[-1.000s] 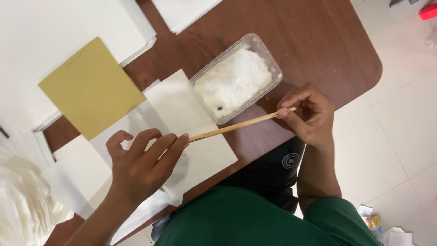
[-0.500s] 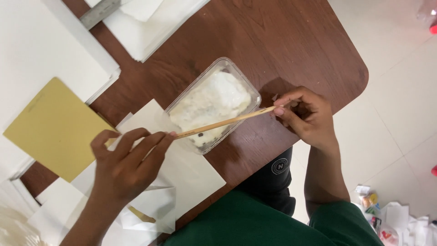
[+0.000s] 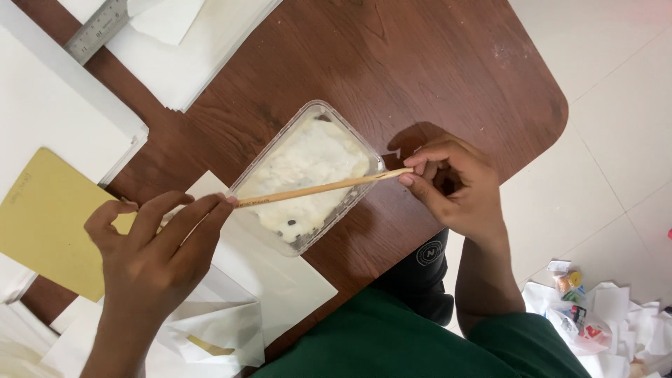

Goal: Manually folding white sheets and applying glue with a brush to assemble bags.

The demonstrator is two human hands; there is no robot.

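Presently the stick (image 3: 323, 189) is pinched at both ends: right hand (image 3: 451, 187) fingertips closed on one tip, left hand (image 3: 157, 241) fingers on the other. Between the grips it spans a clear tub (image 3: 306, 176) of white paste on the brown table (image 3: 392, 63).

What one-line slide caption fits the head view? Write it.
Both hands, left hand and right hand, hold a thin wooden stick above a clear plastic tub of white paste.
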